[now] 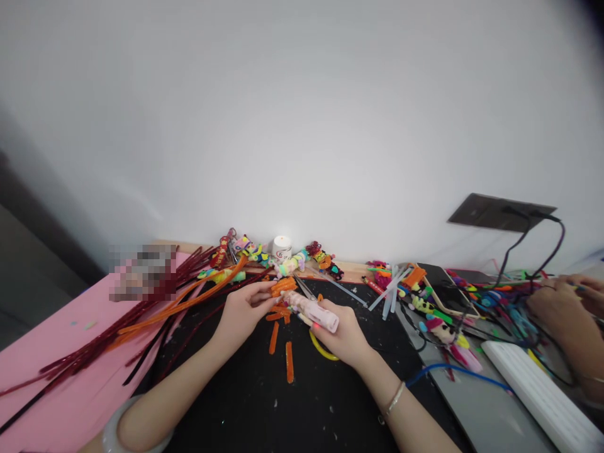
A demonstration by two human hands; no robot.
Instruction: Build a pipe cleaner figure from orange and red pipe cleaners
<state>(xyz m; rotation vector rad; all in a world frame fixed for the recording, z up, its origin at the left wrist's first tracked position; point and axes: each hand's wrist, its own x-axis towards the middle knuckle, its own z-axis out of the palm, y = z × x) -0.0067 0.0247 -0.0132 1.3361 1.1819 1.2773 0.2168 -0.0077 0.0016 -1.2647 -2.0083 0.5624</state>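
My left hand (pixel 246 308) pinches a folded orange pipe cleaner piece (pixel 284 287) between thumb and fingers. My right hand (pixel 346 333) is wrapped round a pale pink glue gun (pixel 311 309), with a small red light showing near its back end. The gun's tip points left and comes close to the orange piece; whether they touch is too small to tell. Under the right hand lies a pair of scissors (pixel 304 288), partly hidden, with a yellow handle loop. Short orange pipe cleaner strips (pixel 289 363) rest on the black mat (pixel 236 402) below the hands.
Long dark red and orange pipe cleaners (pixel 141 314) spread over the pink surface at left. Finished fuzzy figures (pixel 255 251) and a white round container (pixel 282 247) line the wall. Glue sticks (pixel 391 292), a phone (pixel 446 289) and a white power strip (pixel 538 393) lie right, near another person's hands (pixel 557 308).
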